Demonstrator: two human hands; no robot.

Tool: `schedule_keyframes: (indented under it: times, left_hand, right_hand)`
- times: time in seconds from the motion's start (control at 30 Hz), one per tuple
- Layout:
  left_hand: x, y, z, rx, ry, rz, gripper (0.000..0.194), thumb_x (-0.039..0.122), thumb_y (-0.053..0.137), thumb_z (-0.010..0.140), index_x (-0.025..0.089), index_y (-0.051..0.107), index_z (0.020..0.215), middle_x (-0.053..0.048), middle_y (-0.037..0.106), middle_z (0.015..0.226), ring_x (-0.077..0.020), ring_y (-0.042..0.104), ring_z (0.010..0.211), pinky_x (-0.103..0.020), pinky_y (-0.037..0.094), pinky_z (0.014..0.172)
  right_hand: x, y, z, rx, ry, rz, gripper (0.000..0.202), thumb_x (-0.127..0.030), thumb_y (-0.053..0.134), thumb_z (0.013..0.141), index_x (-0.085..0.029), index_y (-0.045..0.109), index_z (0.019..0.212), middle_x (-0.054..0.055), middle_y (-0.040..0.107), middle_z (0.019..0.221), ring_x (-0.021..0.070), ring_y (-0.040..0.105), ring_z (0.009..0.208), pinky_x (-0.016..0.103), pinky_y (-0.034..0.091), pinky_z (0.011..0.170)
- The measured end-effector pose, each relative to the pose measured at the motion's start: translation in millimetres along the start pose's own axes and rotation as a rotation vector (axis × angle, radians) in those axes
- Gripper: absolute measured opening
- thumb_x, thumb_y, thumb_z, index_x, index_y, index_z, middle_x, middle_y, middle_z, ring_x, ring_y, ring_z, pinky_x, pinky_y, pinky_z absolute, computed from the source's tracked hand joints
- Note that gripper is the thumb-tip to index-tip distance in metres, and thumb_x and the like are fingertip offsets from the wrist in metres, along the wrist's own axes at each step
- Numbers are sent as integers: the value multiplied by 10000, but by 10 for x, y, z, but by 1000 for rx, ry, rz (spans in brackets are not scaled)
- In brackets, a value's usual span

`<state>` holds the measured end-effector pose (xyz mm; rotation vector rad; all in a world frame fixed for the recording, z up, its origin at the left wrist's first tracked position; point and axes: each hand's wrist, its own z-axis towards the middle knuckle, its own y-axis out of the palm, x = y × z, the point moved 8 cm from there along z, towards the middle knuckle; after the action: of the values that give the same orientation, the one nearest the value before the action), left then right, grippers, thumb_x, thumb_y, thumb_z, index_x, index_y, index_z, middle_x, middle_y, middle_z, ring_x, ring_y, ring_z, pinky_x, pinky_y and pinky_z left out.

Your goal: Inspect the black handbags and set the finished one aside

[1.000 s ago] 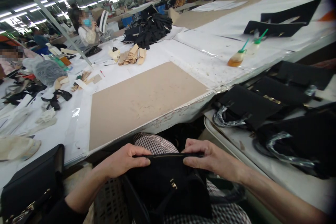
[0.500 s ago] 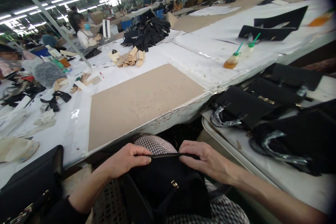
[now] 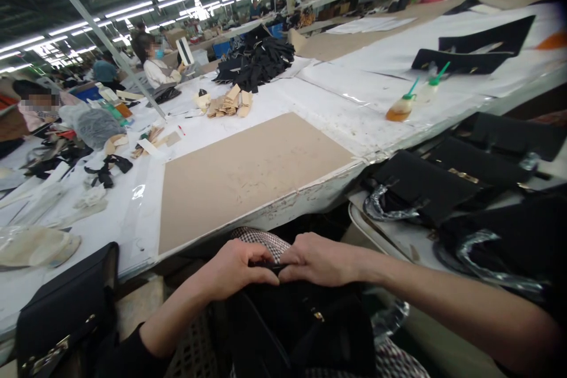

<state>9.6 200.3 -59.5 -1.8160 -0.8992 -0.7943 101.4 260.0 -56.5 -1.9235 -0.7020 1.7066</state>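
Note:
A black handbag (image 3: 305, 325) with a small gold clasp rests on my lap, over checked cloth. My left hand (image 3: 241, 269) pinches its top edge between thumb and fingers. Close beside it, my right hand (image 3: 310, 260) grips the same edge, thumb and fingertips pressed together. The two hands nearly meet at the middle of that edge. A plastic-wrapped handle (image 3: 392, 319) shows at the bag's right side. The lower part of the bag is dark and hard to make out.
Ahead is a white table (image 3: 283, 100) with a brown board (image 3: 252, 180). Several black bags (image 3: 425, 183) lie on a stand at right; another black bag (image 3: 66, 307) is at left. Glue bottles (image 3: 401, 107), beige pieces (image 3: 230, 101) and a black heap (image 3: 261, 59) sit farther back. Co-workers (image 3: 157, 65) sit beyond.
My right hand has moved left along the bag's top edge, closing the gap to my left hand. The wrapped handle at right has come into view. The camera view has shifted slightly.

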Motion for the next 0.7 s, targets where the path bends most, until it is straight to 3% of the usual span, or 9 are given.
schedule_keyframes:
  times: [0.1, 0.2, 0.3, 0.4, 0.57, 0.7]
  left_hand:
    - [115, 46, 10, -41, 105, 30, 180, 339, 685, 880, 172, 721, 826, 48, 530, 690, -114, 452, 689, -200, 327, 635]
    - [109, 79, 13, -71, 117, -73, 227, 318, 660, 894, 147, 684, 747, 48, 453, 651, -102, 394, 653, -200, 303, 607]
    - [-29, 66, 9, -57, 28, -108, 226, 330, 654, 891, 146, 679, 763, 49, 450, 645, -101, 381, 638, -200, 288, 577]
    - [-133, 23, 4, -17, -42, 6, 207, 346, 629, 906, 168, 703, 831, 50, 519, 674, -106, 436, 651, -199, 302, 577]
    - [-33, 48, 45, -12, 48, 118, 190, 282, 566, 938, 222, 736, 1000, 46, 656, 823, -126, 559, 770, -185, 367, 662]
    - [-3, 73, 70, -17, 102, 145, 258, 244, 501, 963, 169, 738, 895, 36, 622, 755, -109, 515, 698, -188, 356, 645]
  right_hand:
    - [36, 40, -25, -96, -38, 291, 330, -303, 601, 932, -168, 552, 635, -66, 351, 569, 95, 357, 525, 212, 268, 507]
    - [24, 40, -89, -186, -58, 415, 371, -345, 548, 958, -172, 495, 633, -67, 322, 586, 91, 311, 533, 210, 254, 493]
    - [65, 1, -189, -212, -39, 396, 324, -337, 480, 992, -175, 534, 716, -61, 384, 617, 102, 353, 567, 215, 293, 523]
    - [189, -27, -305, -192, 20, 354, 311, -344, 418, 1026, -177, 566, 809, -45, 469, 674, 117, 428, 616, 223, 333, 562]
    - [339, 15, -402, -98, 59, 214, 358, -380, 383, 1052, -186, 543, 798, -45, 478, 656, 116, 442, 591, 243, 310, 562]
    - [369, 71, -423, -70, 41, 145, 398, -423, 367, 1054, -183, 511, 772, -36, 455, 660, 121, 430, 600, 249, 295, 563]
